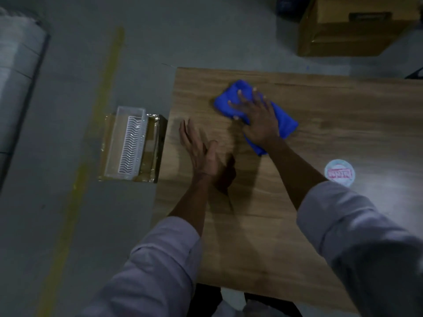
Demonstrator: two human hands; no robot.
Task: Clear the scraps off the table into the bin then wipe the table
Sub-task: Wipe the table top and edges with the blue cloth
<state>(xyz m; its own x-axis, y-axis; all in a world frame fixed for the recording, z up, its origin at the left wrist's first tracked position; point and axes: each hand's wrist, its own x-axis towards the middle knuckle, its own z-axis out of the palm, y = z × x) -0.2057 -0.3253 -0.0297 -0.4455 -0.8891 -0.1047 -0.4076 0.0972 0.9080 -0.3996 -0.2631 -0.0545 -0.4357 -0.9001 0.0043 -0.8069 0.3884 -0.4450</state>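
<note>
A blue cloth (281, 120) lies bunched on the wooden table (297, 225) near its far left corner. My right hand (256, 115) presses flat on the cloth with fingers spread. My left hand (199, 149) hovers flat over the table near its left edge, fingers together and extended, holding nothing. On the floor to the left of the table stands a clear plastic bin (126, 143) with a white ribbed insert, resting on a cardboard box. No scraps show on the tabletop.
A round white lid or container with a pink label (339, 172) sits on the table at the right. A cardboard box (348, 30) stands on the floor beyond the table. A yellow line (98, 110) runs along the grey floor.
</note>
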